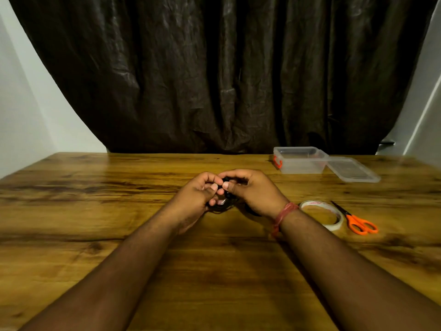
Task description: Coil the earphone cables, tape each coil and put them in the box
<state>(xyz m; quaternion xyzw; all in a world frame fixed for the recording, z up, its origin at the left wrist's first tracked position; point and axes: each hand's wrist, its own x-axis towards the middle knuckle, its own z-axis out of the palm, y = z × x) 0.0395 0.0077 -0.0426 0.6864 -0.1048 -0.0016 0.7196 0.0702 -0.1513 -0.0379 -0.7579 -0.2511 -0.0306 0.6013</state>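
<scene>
One box (300,160), one tape roll (322,215), one scissors (358,222)

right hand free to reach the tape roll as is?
Probably not yet: the right hand and left hand both grip the black earphone cable. The tape roll lies close beside the right wrist, path unobstructed.

I see a dim, warm picture with soft shadows beneath the forearms on the table (95,211). Wide-angle bending curves the edges, and detail looks slightly soft throughout.

Glossy wood table (119,211), clear plastic box (300,161).
</scene>
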